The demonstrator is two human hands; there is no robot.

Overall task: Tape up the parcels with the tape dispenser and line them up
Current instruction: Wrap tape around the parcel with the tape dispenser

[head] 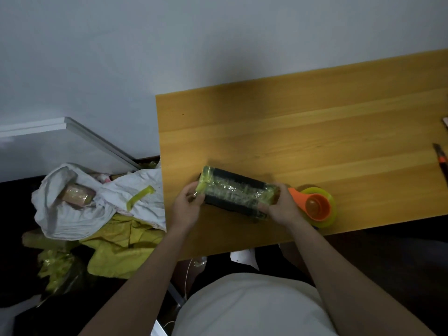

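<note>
The long dark box-shaped parcel (pixel 236 192), wrapped in shiny yellow-green transparent tape, lies on the light wooden table (pixel 315 132), close to the table's near edge and not far from its left end. The left hand (pixel 186 207) holds the left end of the parcel: its fingers and thumb curl round that end and seem to press down a loose flap of tape there. The right hand (pixel 281 207) grips the right end, with the fingers curled over the near corner and held close together.

Just to the right of the parcel, touching or almost touching the right hand, rests the orange plastic tape dispenser with its yellow-green tape roll (pixel 317 206); no hand holds it. To the left of the parcel, beyond the table end and lower down, lies a crumpled white cloth bag (pixel 101 202) with a pinkish wrapped block (pixel 76 196) inside it, and yellow-green tape scraps are around it.

I judge that the step in hand is smoothing the tape on this parcel. The next move probably needs the right hand to let go and take the dispenser, or both hands to put the parcel at its place in the line.
</note>
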